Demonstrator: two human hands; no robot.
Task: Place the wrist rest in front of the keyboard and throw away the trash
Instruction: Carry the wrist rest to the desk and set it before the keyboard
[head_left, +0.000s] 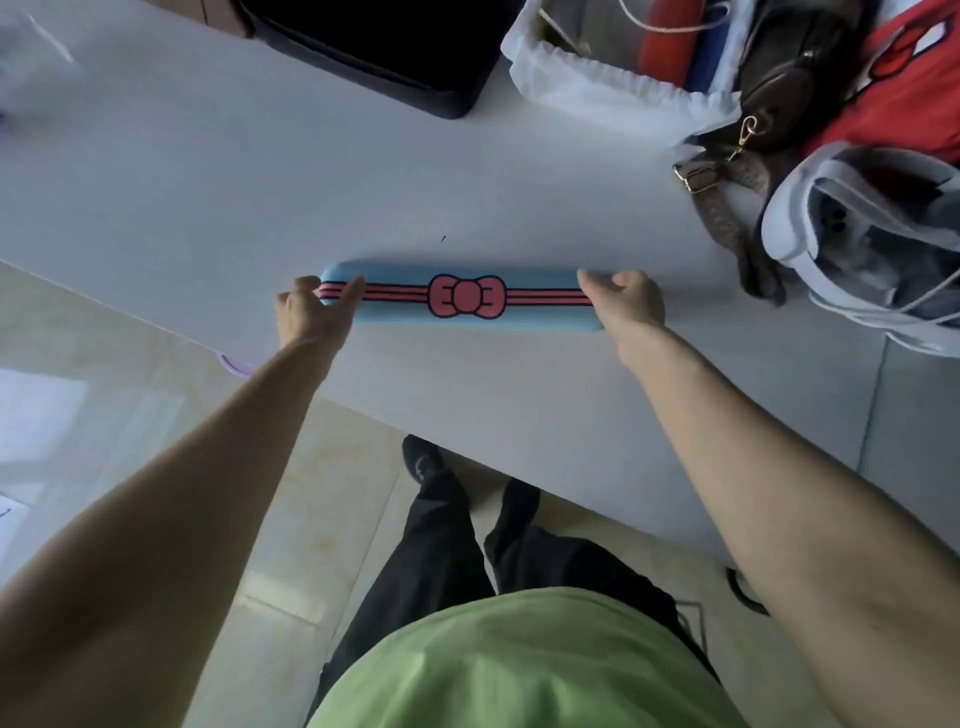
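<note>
A long blue wrist rest (405, 306) with pink stripes and a pink bow in its middle lies flat on the white table (260, 197). My left hand (311, 317) grips its left end, thumb over the stripes. Its right end is held by my right hand (626, 301), fingers curled over the top edge. No keyboard and no trash show in this view.
A black case (395, 47) stands at the table's far edge. At the right are a white drawstring bag (587, 83), a brown patterned handbag (769, 104), a red cloth (909, 88) and a white and grey sneaker (872, 244). Tiled floor lies to the left.
</note>
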